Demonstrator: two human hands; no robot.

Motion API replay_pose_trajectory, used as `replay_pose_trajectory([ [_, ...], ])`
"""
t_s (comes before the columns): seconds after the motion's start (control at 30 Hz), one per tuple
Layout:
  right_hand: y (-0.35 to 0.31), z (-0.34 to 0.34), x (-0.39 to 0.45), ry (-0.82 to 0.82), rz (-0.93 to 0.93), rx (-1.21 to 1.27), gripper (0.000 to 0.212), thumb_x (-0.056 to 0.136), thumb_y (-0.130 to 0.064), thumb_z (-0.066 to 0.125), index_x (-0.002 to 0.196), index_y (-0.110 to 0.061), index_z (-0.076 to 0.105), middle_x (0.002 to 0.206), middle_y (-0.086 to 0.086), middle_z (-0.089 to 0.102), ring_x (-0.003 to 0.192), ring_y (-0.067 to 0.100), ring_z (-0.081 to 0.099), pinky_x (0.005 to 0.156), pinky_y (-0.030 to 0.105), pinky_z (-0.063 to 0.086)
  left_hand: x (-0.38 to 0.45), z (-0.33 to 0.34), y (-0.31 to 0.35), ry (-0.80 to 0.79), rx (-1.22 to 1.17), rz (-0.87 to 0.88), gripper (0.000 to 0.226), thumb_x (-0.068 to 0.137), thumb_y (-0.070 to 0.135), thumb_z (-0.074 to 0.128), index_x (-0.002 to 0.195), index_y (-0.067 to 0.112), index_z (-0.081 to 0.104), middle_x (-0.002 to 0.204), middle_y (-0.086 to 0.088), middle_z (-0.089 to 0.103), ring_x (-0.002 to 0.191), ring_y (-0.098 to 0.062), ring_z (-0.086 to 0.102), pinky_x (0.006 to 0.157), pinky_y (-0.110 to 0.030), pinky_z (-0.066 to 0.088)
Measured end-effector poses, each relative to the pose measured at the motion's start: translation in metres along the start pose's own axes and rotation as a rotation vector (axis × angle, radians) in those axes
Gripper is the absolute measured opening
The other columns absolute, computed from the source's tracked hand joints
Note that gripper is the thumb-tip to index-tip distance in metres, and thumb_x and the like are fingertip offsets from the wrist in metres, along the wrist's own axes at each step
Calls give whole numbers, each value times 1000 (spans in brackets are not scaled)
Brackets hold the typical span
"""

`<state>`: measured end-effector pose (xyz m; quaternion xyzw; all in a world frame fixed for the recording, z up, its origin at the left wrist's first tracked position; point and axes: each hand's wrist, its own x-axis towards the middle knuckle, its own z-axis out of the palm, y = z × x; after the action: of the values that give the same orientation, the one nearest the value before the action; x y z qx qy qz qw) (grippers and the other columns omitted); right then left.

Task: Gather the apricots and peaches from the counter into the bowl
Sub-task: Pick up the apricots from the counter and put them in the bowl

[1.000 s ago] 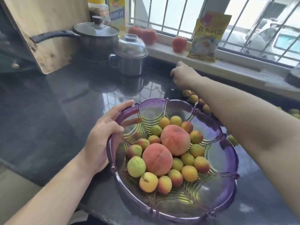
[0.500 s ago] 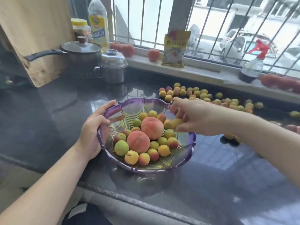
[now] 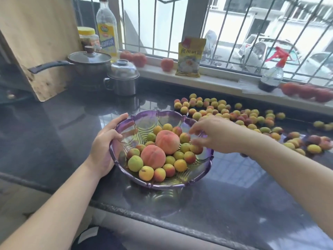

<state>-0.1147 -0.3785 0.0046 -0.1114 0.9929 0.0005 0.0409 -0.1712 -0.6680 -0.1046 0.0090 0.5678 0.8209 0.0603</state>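
Apricots [image 3: 182, 152] lie under right hand [image 3: 219, 135].

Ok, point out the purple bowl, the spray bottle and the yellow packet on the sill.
purple bowl [image 3: 163, 116], head view, bare far rim.
spray bottle [image 3: 272, 73], head view, clear body below the red trigger.
yellow packet [image 3: 190, 56], head view, middle of its front.
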Motion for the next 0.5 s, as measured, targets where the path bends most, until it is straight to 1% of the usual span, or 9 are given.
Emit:
replay_pose_trajectory([
  [0.07, 22, -2, -5, 276, 145, 255, 17, 100, -27, 60, 112, -25, 72, 104, -8, 66, 89, 9, 59, 75, 24, 46, 1, 0, -1, -2, 14, 4, 63, 79, 11, 49, 140, 16, 65, 132, -11, 74, 125, -35, 70, 107, -57, 53],
  [0.1, 36, 1, -7, 410, 236, 334, 17, 100, -23, 58, 108, -23, 73, 106, -6, 68, 89, 10, 60, 75, 24, 45, 1, -1, -2, -4, 20, 8, 62, 80, 11, 49, 140, 16, 65, 130, -10, 74, 124, -34, 70, 107, -57, 53],
  [0.13, 50, 8, -8, 492, 323, 373, 18, 101, -19, 57, 108, -21, 74, 110, -2, 69, 92, 14, 62, 78, 27, 46, 1, 0, -2, -5, 26, 11, 60, 82, 9, 47, 139, 16, 65, 128, -9, 76, 122, -33, 71, 107, -56, 54],
  [0.17, 61, 18, -9, 506, 391, 363, 21, 101, -16, 56, 110, -19, 74, 116, 2, 69, 98, 18, 62, 82, 29, 47, 1, 0, -2, -9, 30, 14, 59, 83, 7, 46, 138, 16, 66, 126, -8, 77, 121, -32, 72, 106, -56, 54],
  [0.23, 75, 43, -7, 400, 443, 259, 26, 100, -14, 55, 121, -17, 70, 129, 8, 63, 111, 25, 59, 88, 34, 48, 0, 0, -2, -10, 36, 18, 60, 82, 7, 46, 136, 17, 67, 122, -6, 78, 118, -31, 74, 104, -54, 55],
  [0.27, 77, 54, -6, 317, 426, 200, 30, 100, -16, 55, 129, -18, 66, 135, 7, 58, 117, 27, 56, 92, 37, 47, 1, 0, -2, -8, 41, 21, 58, 83, 6, 46, 136, 18, 67, 121, -5, 79, 117, -30, 74, 104, -53, 55],
  [0.33, 76, 69, -4, 181, 356, 88, 40, 101, -23, 57, 141, -25, 56, 143, 2, 49, 123, 25, 53, 95, 34, 48, 2, 0, -3, -9, 50, 23, 55, 91, -1, 40, 136, 17, 67, 119, -5, 79, 116, -29, 75, 105, -54, 54],
  [0.4, 77, 75, -3, 138, 286, -4, 45, 101, -27, 58, 146, -29, 51, 143, -2, 48, 121, 23, 55, 91, 29, 50, 2, 0, -3, -8, 55, 21, 56, 95, -5, 36, 136, 17, 67, 119, -5, 79, 115, -29, 75, 106, -54, 54],
  [0.5, 83, 82, 1, 131, 210, -80, 49, 99, -18, 63, 145, -27, 52, 133, -4, 53, 114, 20, 59, 84, 23, 50, 3, 0, -4, -6, 47, 21, 56, 96, -6, 34, 136, 16, 66, 118, -4, 79, 115, -28, 75, 105, -53, 55],
])
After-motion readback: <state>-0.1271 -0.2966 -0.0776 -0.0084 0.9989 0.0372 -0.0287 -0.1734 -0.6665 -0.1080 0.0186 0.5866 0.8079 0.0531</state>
